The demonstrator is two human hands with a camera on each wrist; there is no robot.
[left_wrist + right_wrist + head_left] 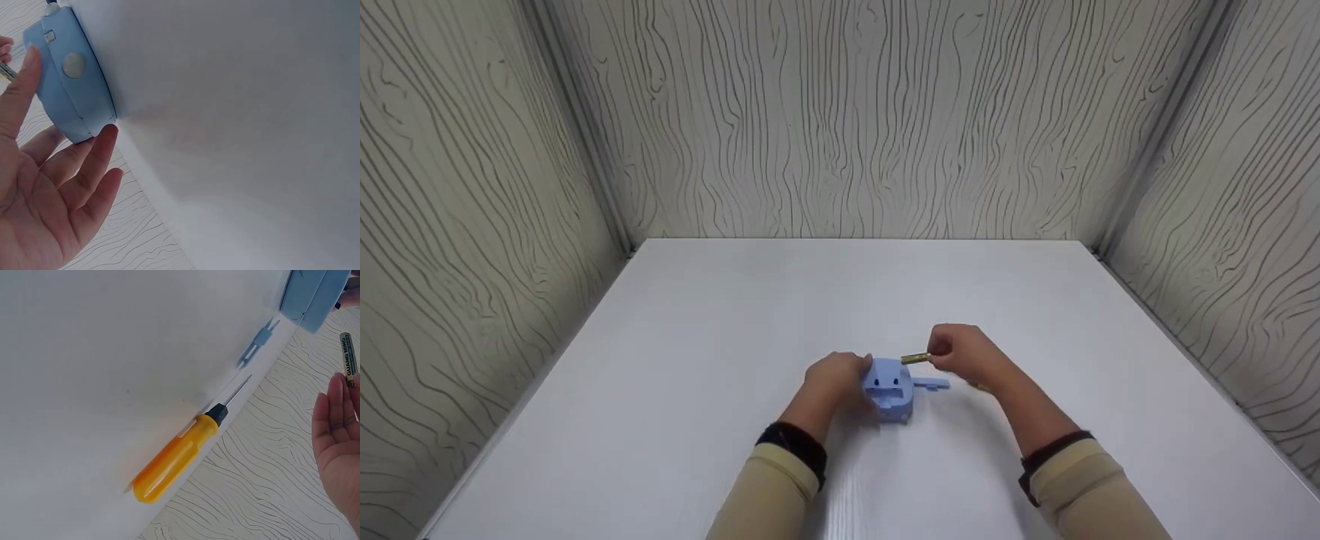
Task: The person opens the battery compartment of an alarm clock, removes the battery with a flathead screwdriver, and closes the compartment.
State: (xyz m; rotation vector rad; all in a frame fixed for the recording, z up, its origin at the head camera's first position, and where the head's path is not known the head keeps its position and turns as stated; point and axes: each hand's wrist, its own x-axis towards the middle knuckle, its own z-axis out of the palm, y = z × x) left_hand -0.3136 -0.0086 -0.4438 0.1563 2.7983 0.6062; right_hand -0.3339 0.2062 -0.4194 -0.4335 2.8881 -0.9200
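My left hand (836, 377) grips the left side of a small light-blue plastic device (889, 409), which has a recess in its upper face. In the left wrist view, the thumb lies against one face of the device (73, 84) and fingertips reach its lower edge; a round pale button shows on its side. Fingers of my right hand (969, 352) pinch one end of a slim gold-coloured battery (916, 358), its free end near the device's upper right corner. Printed lettering is visible on the battery (348, 354) in the right wrist view.
A narrow light-blue plastic cover piece (934, 383) lies just right of the device. Nearby, a screwdriver (177, 455) with a yellow handle rests on the white table (697, 360), mostly hidden by the right arm in the head view. Wood-grain-patterned walls (855, 120) surround the table's back and sides.
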